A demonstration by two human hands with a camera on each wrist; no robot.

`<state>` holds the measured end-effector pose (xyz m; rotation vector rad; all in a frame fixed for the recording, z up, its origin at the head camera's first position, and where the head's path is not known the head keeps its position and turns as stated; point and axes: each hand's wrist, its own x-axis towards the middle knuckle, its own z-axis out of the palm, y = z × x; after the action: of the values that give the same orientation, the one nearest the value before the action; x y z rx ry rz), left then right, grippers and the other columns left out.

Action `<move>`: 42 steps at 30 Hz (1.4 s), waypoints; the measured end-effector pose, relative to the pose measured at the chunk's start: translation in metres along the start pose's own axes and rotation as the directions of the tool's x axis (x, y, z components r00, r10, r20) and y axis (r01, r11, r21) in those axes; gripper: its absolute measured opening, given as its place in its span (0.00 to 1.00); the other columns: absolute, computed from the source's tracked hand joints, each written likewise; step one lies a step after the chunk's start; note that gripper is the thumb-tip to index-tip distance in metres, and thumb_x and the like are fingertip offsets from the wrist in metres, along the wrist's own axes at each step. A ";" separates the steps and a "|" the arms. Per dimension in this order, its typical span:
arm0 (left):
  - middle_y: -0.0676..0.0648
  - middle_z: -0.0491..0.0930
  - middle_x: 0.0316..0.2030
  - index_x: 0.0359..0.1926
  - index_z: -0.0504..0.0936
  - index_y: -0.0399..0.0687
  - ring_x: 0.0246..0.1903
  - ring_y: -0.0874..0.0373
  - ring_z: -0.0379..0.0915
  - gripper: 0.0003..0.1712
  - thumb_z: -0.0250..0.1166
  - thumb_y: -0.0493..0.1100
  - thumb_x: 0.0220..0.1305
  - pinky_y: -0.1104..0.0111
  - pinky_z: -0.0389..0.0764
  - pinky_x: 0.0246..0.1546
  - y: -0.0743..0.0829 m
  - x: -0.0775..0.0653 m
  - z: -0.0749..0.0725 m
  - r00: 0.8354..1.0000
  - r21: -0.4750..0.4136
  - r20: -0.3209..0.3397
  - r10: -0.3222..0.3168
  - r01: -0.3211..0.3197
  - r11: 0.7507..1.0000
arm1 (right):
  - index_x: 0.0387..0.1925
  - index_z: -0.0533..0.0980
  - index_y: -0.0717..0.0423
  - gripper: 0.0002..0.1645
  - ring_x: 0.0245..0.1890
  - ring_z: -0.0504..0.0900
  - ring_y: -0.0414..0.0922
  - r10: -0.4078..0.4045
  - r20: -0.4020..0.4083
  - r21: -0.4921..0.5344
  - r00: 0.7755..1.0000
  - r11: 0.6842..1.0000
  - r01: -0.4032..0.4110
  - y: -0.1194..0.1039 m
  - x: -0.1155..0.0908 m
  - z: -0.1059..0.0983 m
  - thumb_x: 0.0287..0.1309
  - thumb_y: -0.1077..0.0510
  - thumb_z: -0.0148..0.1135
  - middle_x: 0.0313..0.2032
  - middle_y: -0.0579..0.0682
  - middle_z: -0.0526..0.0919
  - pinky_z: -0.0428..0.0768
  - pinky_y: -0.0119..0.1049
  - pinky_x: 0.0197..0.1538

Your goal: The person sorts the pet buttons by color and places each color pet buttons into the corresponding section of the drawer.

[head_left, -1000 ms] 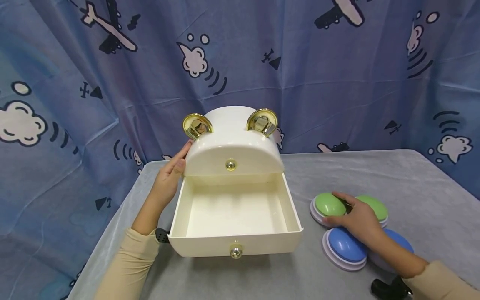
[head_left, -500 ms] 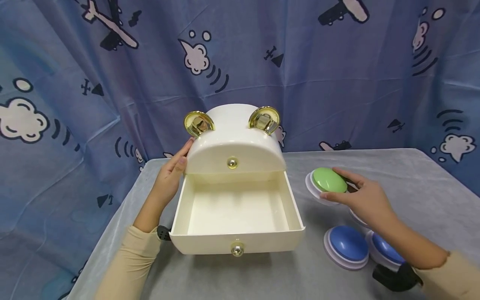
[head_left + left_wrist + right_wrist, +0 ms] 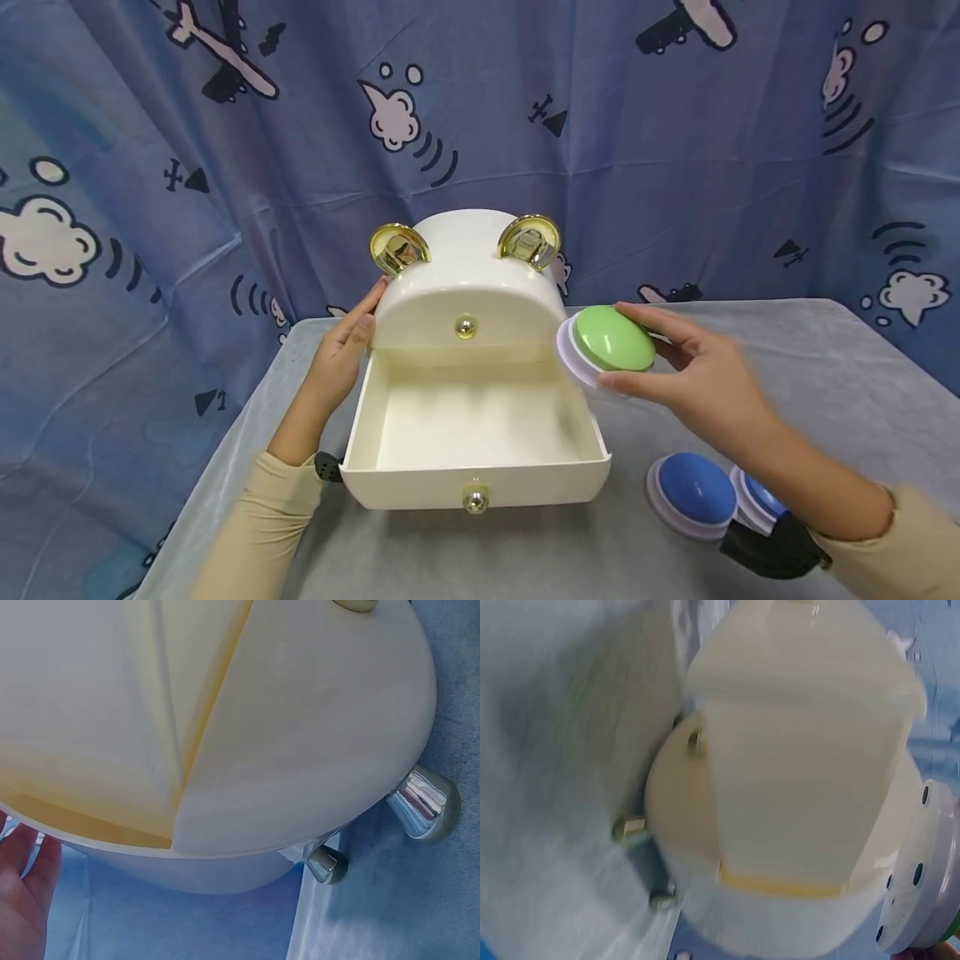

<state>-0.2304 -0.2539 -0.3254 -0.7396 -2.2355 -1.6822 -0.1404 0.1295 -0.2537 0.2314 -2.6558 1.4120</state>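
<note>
My right hand (image 3: 708, 375) pinches a round green buzzer button (image 3: 611, 337) by its edge, thumb in front and fingers behind. It is raised and tilted beside the right rim of the pulled-out drawer (image 3: 397, 490). In the right wrist view the white underside of the buzzer (image 3: 915, 877) shows, with dark spots and small holes. The drawer belongs to a white round-topped storage box (image 3: 472, 283) with gold ears and round knobs. My left hand (image 3: 333, 362) rests along the box's left side, fingers extended; in the left wrist view only its fingers (image 3: 34, 877) show.
Two blue buzzer buttons (image 3: 697, 492) with white bases lie on the grey-covered table (image 3: 540, 558), right of the drawer and partly under the right forearm. A patterned blue curtain (image 3: 480, 142) hangs behind the table. Small metallic feet (image 3: 427, 802) stick out under the box.
My right hand has lifted the green buzzer button off the table and carried it left to the drawer's side. A second green one is now hidden behind the right arm. The left hand stays put.
</note>
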 end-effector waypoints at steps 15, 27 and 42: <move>0.42 0.56 0.76 0.75 0.59 0.39 0.77 0.50 0.47 0.28 0.41 0.46 0.81 0.83 0.54 0.72 -0.004 -0.001 0.003 1.000 -0.005 -0.010 0.013 -0.013 1.000 | 0.63 0.76 0.50 0.45 0.64 0.75 0.49 -0.140 0.203 0.224 0.969 0.970 0.094 -0.047 -0.001 0.061 0.39 0.55 0.84 0.63 0.50 0.78 0.75 0.40 0.67; 0.43 0.56 0.76 0.74 0.61 0.41 0.77 0.50 0.48 0.28 0.42 0.48 0.81 0.83 0.54 0.72 -0.004 -0.003 0.001 0.999 0.008 -0.037 0.002 -0.002 1.000 | 0.63 0.76 0.54 0.43 0.59 0.79 0.46 0.081 0.404 0.317 0.911 0.922 -0.223 -0.069 0.012 0.114 0.40 0.61 0.80 0.61 0.49 0.80 0.79 0.36 0.61; 0.44 0.58 0.76 0.74 0.62 0.41 0.77 0.52 0.49 0.28 0.42 0.47 0.81 0.81 0.54 0.73 -0.003 -0.002 0.002 0.999 0.003 -0.050 0.004 -0.004 1.000 | 0.60 0.79 0.54 0.43 0.50 0.80 0.43 0.139 0.411 0.131 0.901 0.969 -0.209 -0.081 0.031 0.140 0.35 0.63 0.82 0.55 0.49 0.85 0.77 0.39 0.59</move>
<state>-0.2306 -0.2535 -0.3291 -0.6933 -2.2015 -1.6763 -0.1601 -0.0336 -0.2607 0.3389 -2.9357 1.8305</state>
